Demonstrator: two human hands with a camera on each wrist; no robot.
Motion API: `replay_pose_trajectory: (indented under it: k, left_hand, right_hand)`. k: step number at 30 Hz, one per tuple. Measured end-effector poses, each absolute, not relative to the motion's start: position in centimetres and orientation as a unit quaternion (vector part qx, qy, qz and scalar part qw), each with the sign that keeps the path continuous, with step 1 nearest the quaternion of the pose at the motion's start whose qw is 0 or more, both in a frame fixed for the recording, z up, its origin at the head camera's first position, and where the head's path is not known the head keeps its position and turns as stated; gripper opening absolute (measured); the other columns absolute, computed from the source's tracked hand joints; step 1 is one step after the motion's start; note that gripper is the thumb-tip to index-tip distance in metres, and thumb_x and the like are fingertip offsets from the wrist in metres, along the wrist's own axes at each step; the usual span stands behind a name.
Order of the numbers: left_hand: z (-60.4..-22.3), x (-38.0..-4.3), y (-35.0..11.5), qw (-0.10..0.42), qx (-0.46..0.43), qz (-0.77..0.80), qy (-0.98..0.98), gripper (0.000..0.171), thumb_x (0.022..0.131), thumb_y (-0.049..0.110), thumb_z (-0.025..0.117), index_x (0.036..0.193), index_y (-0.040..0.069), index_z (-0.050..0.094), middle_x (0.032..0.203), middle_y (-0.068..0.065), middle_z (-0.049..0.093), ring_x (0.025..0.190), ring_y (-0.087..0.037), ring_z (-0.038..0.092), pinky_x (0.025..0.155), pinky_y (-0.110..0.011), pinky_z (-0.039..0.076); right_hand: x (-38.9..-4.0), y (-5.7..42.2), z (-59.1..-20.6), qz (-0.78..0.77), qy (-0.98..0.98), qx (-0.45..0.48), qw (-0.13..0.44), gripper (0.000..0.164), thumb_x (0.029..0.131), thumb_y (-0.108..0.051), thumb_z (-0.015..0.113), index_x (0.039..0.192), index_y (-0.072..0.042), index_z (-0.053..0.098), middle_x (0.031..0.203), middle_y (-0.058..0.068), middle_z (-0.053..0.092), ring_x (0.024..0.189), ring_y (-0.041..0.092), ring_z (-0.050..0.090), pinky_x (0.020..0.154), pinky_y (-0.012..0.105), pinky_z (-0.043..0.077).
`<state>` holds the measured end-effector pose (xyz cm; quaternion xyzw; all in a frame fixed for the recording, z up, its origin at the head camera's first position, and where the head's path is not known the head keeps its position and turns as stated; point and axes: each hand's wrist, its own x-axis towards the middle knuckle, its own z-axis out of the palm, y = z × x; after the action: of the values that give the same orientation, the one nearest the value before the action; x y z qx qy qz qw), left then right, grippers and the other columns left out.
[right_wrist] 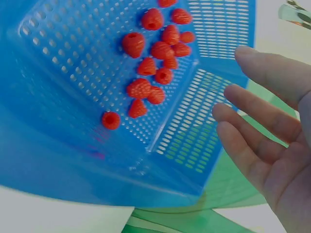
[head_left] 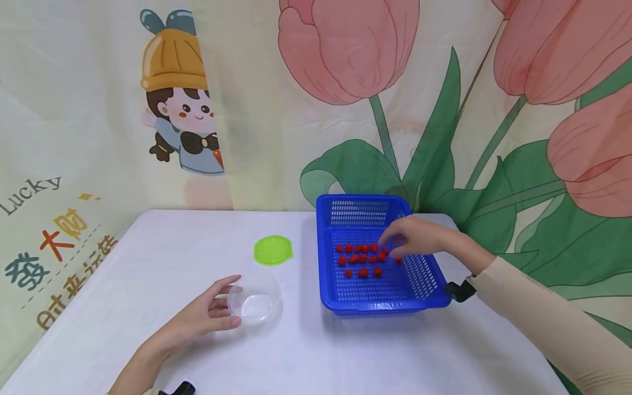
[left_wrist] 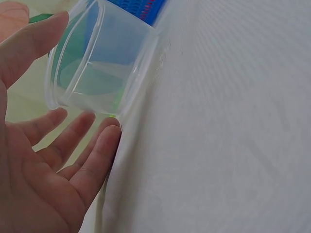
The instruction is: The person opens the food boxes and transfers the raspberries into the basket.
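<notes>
A clear round plastic tub [head_left: 258,304] stands on the white table, with nothing visible inside. My left hand [head_left: 203,311] curves loosely beside it, thumb and fingers spread apart with fingertips right at its side. In the left wrist view, the fingers [left_wrist: 99,158] lie relaxed by the tub [left_wrist: 104,60] and the palm is bare. Over the right part of a blue perforated basket [head_left: 385,306] hovers my right hand [head_left: 419,235]. Several red raspberries [head_left: 363,258] lie on the basket's floor. The right wrist view shows that hand [right_wrist: 267,121] with fingers apart, holding nothing, above the raspberries [right_wrist: 140,88].
A bright green lid [head_left: 273,250] lies flat behind the tub, left of the basket. The white table [head_left: 197,241] reaches back to a printed cloth backdrop [head_left: 257,109] with tulips and a cartoon figure. The basket's raised walls surround the berries.
</notes>
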<state>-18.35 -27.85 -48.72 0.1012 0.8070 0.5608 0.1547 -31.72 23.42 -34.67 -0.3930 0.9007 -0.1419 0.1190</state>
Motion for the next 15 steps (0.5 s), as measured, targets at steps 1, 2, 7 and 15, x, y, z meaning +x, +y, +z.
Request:
replay_pose_trajectory:
  k: [1,2,7,15]
  left_hand:
    - [-48.7,-18.3,-27.9,0.154,0.102,0.562,0.807,0.093,0.094,0.020,0.083,0.167,0.024,0.026,0.163,-0.018,0.036,0.138,-0.037,0.056,0.097,-0.026,0.054]
    - [-48.7,-18.2,-28.0,0.152,0.104,0.562,0.806,0.093,0.094,0.019,0.083,0.167,0.023,0.026,0.163,-0.018,0.036,0.138,-0.037,0.056,0.097,-0.026,0.054]
    - [-48.3,-17.9,-28.3,0.125,0.124,0.554,0.813,0.088,0.096,0.020,0.080,0.167,0.024,0.028,0.163,-0.015,0.040,0.139,-0.039,0.054,0.100,-0.024,0.052]
    - [-45.5,-18.0,-30.1,0.031,0.142,0.487,0.861,0.078,0.102,0.029,0.074,0.166,0.024,0.030,0.162,-0.016,0.043,0.141,-0.043,0.052,0.100,-0.019,0.051]
  right_hand:
    - [-31.5,23.7,-34.6,-0.149,0.902,-0.391,0.107,0.031,0.096,-0.015,0.080,0.127,-0.009,0.077,0.123,0.005,0.075,0.107,0.025,0.073,0.091,0.039,0.062]
    - [-31.2,24.0,-34.5,-0.155,0.903,-0.391,0.093,0.031,0.097,-0.015,0.079,0.127,-0.008,0.076,0.123,0.006,0.075,0.107,0.026,0.073,0.091,0.041,0.063]
    - [-29.7,25.5,-34.2,-0.181,0.910,-0.373,0.026,0.037,0.097,-0.014,0.079,0.132,-0.006,0.073,0.128,0.011,0.073,0.113,0.032,0.070,0.089,0.045,0.063]
    - [-26.4,27.5,-33.7,-0.197,0.920,-0.334,-0.049,0.052,0.096,-0.016,0.080,0.145,-0.006,0.063,0.143,0.019,0.065,0.130,0.041,0.062,0.097,0.058,0.058]
